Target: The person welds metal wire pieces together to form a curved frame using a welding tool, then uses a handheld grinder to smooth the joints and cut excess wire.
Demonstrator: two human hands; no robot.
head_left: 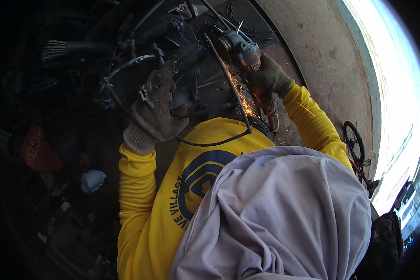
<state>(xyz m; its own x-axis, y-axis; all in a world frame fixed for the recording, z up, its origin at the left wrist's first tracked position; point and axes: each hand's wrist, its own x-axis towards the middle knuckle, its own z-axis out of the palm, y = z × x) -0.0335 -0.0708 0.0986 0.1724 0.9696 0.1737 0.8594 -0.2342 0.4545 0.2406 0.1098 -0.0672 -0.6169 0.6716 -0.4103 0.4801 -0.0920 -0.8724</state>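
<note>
My right hand (270,77), in a worn grey-brown work glove, is wrapped around an angle grinder (244,50). The grinder's disc end is against or very near a thin metal rod frame (226,74), and orange sparks (241,93) stream down along it toward me. The frame's curved lower end lies over my yellow shirt. To its left is my left hand (156,109), also gloved, with thumb and fingers apart beside the metalwork. Its fingertips are near a bent metal piece (130,63); I see no firm grip on anything.
A dark metal sheet (247,16) with scraps and rods lies ahead. On the right are a concrete floor (322,51) and a bicycle (354,142). Dim clutter fills the left, with a red piece (39,147) and a whitish bundle (93,181). Pale cloth (284,200) hides much below.
</note>
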